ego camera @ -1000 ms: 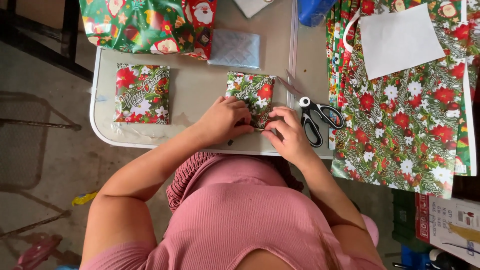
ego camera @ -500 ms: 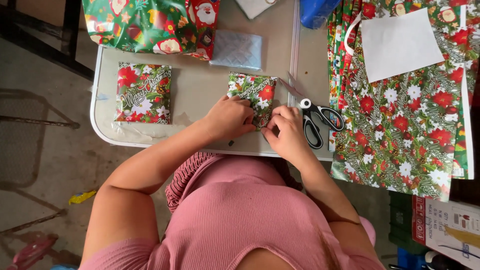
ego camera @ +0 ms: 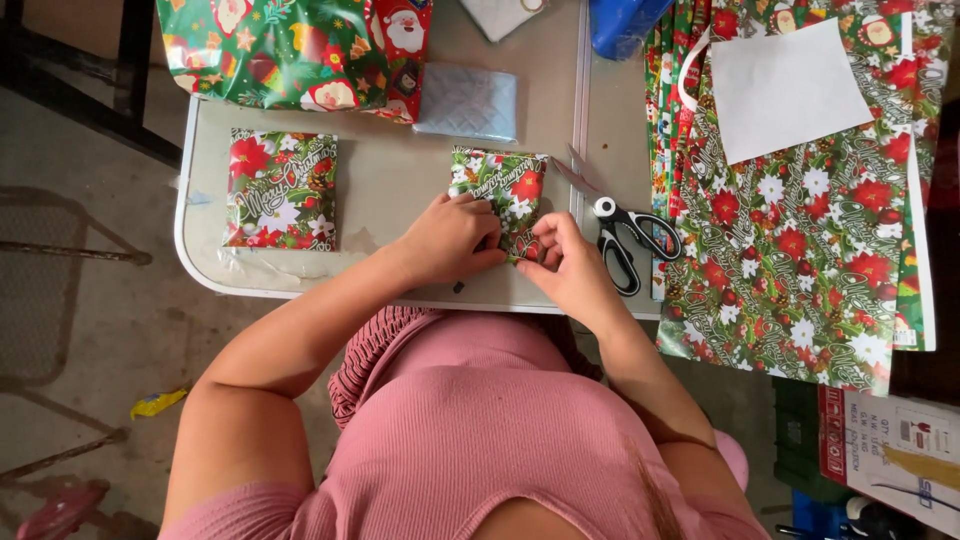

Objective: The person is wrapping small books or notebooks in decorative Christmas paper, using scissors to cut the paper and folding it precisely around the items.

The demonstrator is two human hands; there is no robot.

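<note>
Both hands, left (ego camera: 452,240) and right (ego camera: 567,266), pinch small wrapped parcel (ego camera: 500,195) at frame centre; scissors (ego camera: 628,238) just right on bench (ego camera: 385,190).

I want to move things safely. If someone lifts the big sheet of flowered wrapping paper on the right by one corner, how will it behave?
The wrapping paper sheet hangs over the table edge, so it is probably thin, light and floppy. The white paper lying loose on it would likely slide off. Pushed, it may crumple rather than slide.

Small flat pkg (ego camera: 500,190), floral holiday wrap, near table's front edge.
</note>
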